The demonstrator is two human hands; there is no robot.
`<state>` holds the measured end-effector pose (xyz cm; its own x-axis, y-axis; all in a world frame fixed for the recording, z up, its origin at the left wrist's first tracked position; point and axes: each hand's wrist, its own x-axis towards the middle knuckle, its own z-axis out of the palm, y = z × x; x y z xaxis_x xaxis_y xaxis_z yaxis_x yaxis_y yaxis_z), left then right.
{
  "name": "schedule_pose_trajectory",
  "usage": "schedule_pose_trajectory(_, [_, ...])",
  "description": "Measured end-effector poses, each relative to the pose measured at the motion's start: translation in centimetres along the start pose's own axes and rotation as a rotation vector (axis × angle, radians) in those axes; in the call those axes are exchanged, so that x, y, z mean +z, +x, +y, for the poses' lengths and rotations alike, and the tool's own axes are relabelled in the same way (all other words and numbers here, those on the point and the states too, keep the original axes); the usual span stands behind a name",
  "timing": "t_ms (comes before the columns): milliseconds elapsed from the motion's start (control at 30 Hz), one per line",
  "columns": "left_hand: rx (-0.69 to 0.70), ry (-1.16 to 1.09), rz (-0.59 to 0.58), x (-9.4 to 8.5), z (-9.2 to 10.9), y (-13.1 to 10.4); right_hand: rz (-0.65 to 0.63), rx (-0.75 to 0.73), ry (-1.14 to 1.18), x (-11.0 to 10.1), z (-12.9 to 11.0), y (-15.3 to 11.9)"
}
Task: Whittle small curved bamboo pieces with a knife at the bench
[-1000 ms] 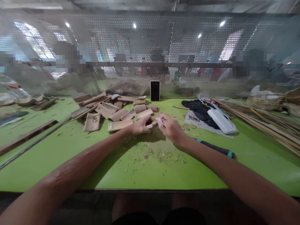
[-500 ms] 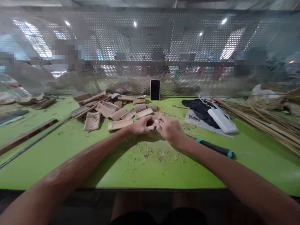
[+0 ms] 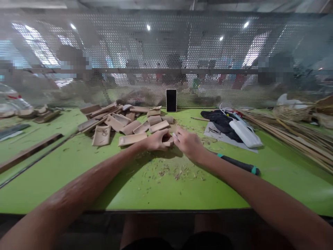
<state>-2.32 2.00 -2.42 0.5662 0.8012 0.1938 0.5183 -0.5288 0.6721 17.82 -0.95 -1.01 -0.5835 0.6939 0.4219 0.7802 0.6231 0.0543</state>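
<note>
My left hand (image 3: 157, 139) is closed around a small split bamboo piece (image 3: 169, 143) over the middle of the table. My right hand (image 3: 191, 144) is closed close by, with a small whitish thing (image 3: 174, 134) between its fingers, held against or just beside the bamboo piece. Its kind is too small to make out. Thin shavings (image 3: 179, 172) are scattered on the green table (image 3: 161, 194) in front of both hands. Just left of my left hand lies a pale, trough-shaped bamboo piece (image 3: 132, 139). A black-and-green tool handle (image 3: 238, 164) sticks out from behind my right forearm.
A heap of cut bamboo pieces (image 3: 114, 121) lies at the back left. A phone (image 3: 171, 100) stands against the perforated screen (image 3: 156, 80). Dark gloves (image 3: 221, 121), a white case (image 3: 246, 133) and long bamboo strips (image 3: 286, 135) are on the right. People are dimly visible beyond the screen.
Both hands stay in nearly the same place on the same things. My right hand has drawn very slightly away from my left, and the whole view has shifted a little.
</note>
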Motion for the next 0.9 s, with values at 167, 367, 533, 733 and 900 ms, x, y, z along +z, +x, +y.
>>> schedule_pose_trajectory(167, [0.025,0.019,0.022,0.0,-0.3,0.0,-0.016,0.034,0.008,0.2,0.2,0.1])
schedule_pose_trajectory(367, [0.035,-0.031,0.027,0.2,-0.4,0.1,0.035,0.015,0.056,-0.5,0.0,0.1])
schedule_pose_trajectory(533, [0.002,-0.024,0.055,0.1,0.1,0.0,-0.02,0.028,-0.008,-1.3,-0.4,0.2])
schedule_pose_trajectory(733, [-0.001,0.024,0.02,0.0,0.4,0.0,-0.021,0.062,-0.094,-1.0,-0.9,0.0])
schedule_pose_trajectory(900, [0.024,-0.003,0.01,0.1,0.1,0.0,-0.035,0.076,-0.095,-1.1,-1.0,0.0])
